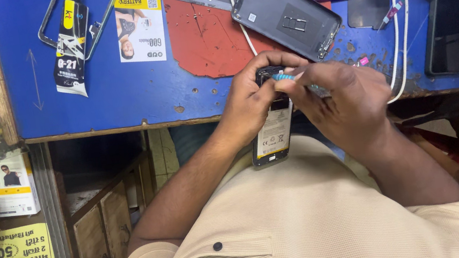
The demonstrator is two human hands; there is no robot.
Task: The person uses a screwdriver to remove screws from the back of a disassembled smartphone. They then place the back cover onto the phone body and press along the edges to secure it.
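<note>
Opened phone (273,132) was held in left hand (250,105), long axis near-to-far, at desk (136,94) near edge. Right hand (344,102), grip pinched on a tool (294,79), was set over phone's far end.

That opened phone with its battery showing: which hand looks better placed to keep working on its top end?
Probably the right hand. It pinches a thin blue-handled tool whose tip sits at the top end of the opened phone. The left hand is wrapped round the phone's upper part, steadying it, so it is not free.
</note>
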